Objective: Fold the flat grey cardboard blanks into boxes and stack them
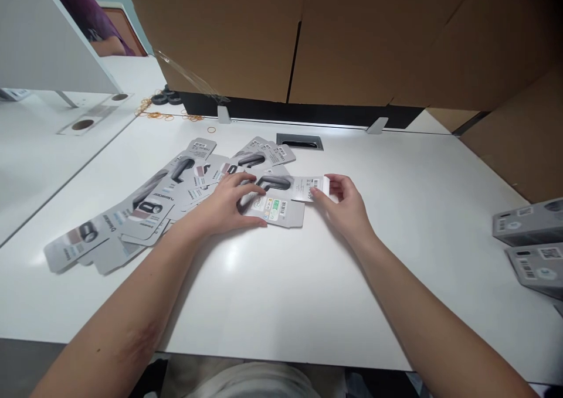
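Note:
A flattened grey printed carton (285, 211) lies in front of me, with a black device pictured on it and barcodes and a green label near its right part. My left hand (231, 204) grips its left end from above, fingers on the far part and thumb along the near edge. At the other end, my right hand (345, 203) pinches the carton's white-edged end flap between thumb and fingers. Its fingertips are partly hidden behind the flap. More flattened cartons (152, 207) lie fanned out under and left of my left hand, and others (259, 152) overlap just beyond it.
Two assembled boxes (528, 266) stand at the right edge. Cardboard panels (352, 40) rise behind the table, held by white clips (224, 114). A grey recessed slot (299, 142) is in the tabletop. Rubber bands (153, 115) and black round parts (167, 97) lie back left; a person's sleeve (83, 11) shows beyond.

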{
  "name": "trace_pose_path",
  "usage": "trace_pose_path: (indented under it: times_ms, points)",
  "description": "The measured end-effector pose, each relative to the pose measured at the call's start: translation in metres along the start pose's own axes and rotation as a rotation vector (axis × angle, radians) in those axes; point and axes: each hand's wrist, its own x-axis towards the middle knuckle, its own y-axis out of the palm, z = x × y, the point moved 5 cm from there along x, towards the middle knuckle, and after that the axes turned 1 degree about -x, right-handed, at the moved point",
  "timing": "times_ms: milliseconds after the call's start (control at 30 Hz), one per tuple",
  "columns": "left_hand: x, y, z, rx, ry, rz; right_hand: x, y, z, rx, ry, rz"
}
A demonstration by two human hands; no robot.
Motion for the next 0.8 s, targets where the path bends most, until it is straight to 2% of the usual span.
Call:
trace_pose_path:
  times_ms: [100,233,567,667,800]
  points:
    - [0.0,0.002,-0.002,-0.005,0.005,-0.001,-0.005,0.005,0.009,0.305,0.081,0.079]
    - [0.001,0.009,-0.009,-0.021,0.05,0.002,-0.01,0.008,0.016,0.46,0.131,0.093]
    - [0.002,0.016,-0.018,-0.077,0.155,0.018,-0.022,0.018,0.026,0.317,0.071,0.2]
    - [0.005,0.011,-0.022,0.017,0.147,-0.109,-0.022,0.017,0.025,0.376,0.107,0.142]
    - [0.002,-0.004,-0.025,0.099,0.068,-0.437,-0.018,0.01,0.027,0.546,0.129,0.07]
